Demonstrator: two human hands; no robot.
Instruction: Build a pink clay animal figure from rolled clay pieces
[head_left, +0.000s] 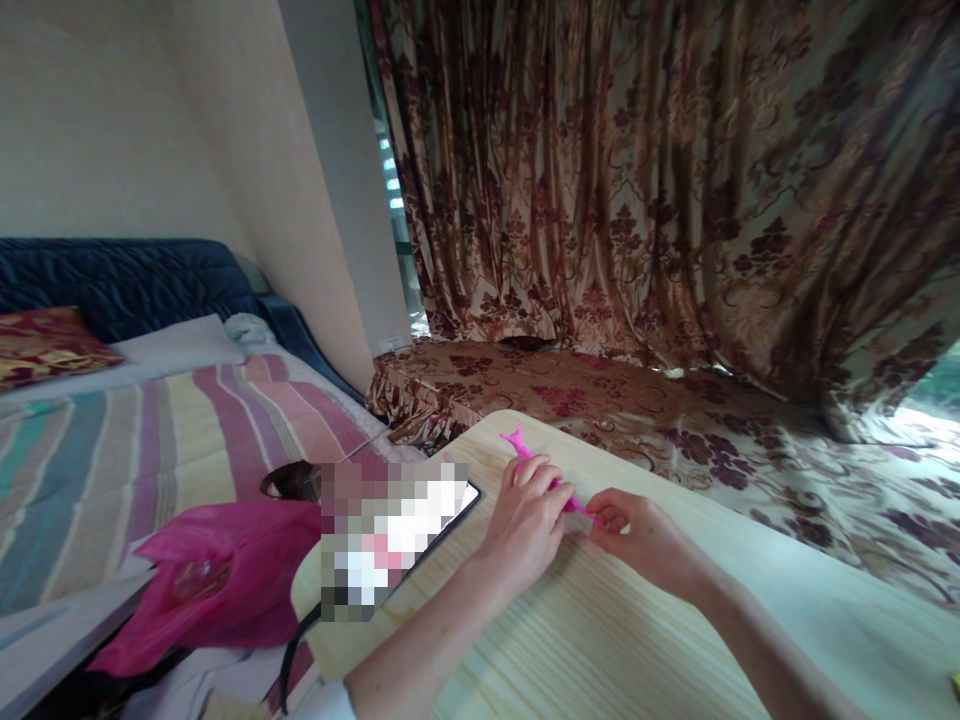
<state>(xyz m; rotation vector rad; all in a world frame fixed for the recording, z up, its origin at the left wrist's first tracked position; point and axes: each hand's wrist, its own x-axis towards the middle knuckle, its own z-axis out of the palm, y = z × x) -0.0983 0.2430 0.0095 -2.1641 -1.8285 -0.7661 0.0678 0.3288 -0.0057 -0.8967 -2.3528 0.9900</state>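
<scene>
A bright pink, clay-like piece [517,440] lies along the wooden table [555,640], its far end forked like a tail. Fingers of my left hand [529,510] are curled over the middle of this piece and hide part of it. On the near side it narrows to a thin tip, which my right hand [626,525] pinches between thumb and fingers. Whether the piece is clay or another soft material, I cannot tell for sure.
Left of my hands lies a tablet or phone [474,490], its screen blurred out, with a black cable [287,655]. A pink plastic bag [225,560] is beyond the table's left edge, near the striped bed [172,450]. Patterned curtains [600,180] hang behind.
</scene>
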